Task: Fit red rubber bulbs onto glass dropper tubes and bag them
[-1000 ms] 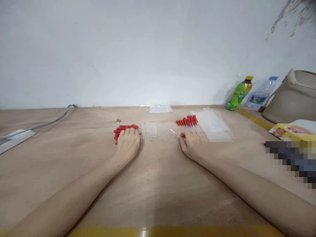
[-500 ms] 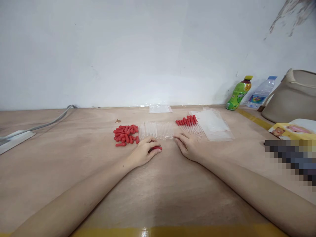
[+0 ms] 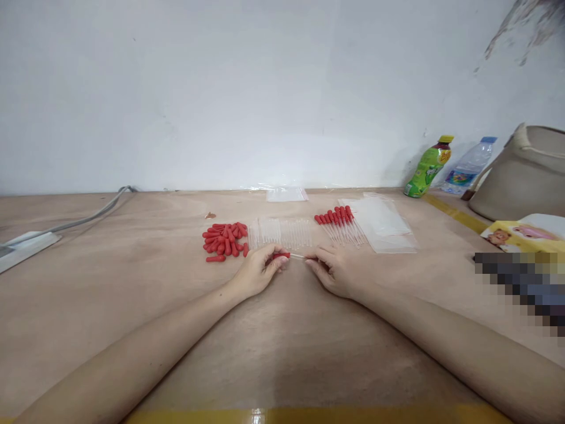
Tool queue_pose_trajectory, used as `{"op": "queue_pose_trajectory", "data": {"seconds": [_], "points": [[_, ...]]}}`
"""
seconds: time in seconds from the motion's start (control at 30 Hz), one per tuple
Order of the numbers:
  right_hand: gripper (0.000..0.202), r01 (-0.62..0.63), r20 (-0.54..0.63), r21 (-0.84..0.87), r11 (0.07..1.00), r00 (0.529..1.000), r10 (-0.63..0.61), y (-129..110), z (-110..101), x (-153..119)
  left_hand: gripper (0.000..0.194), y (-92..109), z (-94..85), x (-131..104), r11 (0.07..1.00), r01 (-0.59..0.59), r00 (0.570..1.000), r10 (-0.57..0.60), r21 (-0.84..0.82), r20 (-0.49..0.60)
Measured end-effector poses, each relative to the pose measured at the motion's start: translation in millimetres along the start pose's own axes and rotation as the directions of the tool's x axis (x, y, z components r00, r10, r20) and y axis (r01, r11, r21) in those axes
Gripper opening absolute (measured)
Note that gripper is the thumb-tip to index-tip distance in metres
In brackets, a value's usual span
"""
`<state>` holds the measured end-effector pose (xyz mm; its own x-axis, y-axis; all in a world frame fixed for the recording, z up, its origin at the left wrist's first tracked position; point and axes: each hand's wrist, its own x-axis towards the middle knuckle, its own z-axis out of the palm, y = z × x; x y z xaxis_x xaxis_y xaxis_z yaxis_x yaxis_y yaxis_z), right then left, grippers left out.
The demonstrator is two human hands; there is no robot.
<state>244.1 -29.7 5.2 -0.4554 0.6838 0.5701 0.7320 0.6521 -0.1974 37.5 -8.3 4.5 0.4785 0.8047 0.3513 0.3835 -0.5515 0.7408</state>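
Between the fingers of my left hand (image 3: 260,268) is a red rubber dropper bulb (image 3: 282,255), its open end facing right. My right hand (image 3: 335,270) pinches a thin clear dropper tube (image 3: 298,256), whose left end meets the bulb's mouth; whether it sits inside I cannot tell. Just beyond my hands lies a row of clear tubes (image 3: 282,232). Left of it is a heap of red bulbs (image 3: 225,235). Several droppers with red bulbs fitted (image 3: 338,218) lie side by side behind my right hand.
Clear plastic bags (image 3: 384,227) lie right of the fitted droppers, and another bag (image 3: 286,194) is by the wall. Farther right stand a green bottle (image 3: 428,168), a clear bottle (image 3: 468,168) and a grey-brown bag (image 3: 516,176). A grey cable (image 3: 88,218) runs along the left.
My right hand has brought the tube nearer and lower, away from the row, to the bulb's mouth. My left hand has raised and turned the bulb slightly.
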Motion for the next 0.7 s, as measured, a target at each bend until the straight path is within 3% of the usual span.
{"op": "queue_pose_trajectory", "data": {"seconds": [0.17,0.3,0.53,0.7], "points": [[0.018,0.018,0.053,0.091,0.996,0.998,-0.023,6,1,1,0.018,1,-0.2,0,1.0,0.021,0.999,-0.02,-0.016,0.047],[0.016,0.013,0.119,0.061,0.998,0.993,-0.02,8,-1,2,0.017,0,0.6,-2,1.0,0.011,0.997,-0.01,-0.004,0.082],[0.021,0.061,0.032,0.023,0.998,0.998,-0.062,11,18,-3,0.021,0,0.6,-3,0.989,-0.022,0.999,0.015,0.148,0.044],[0.017,0.039,0.048,0.04,0.998,0.998,-0.041,7,5,1,0.02,0,-4.6,-3,0.982,-0.041,0.999,0.037,0.185,0.027]]}}
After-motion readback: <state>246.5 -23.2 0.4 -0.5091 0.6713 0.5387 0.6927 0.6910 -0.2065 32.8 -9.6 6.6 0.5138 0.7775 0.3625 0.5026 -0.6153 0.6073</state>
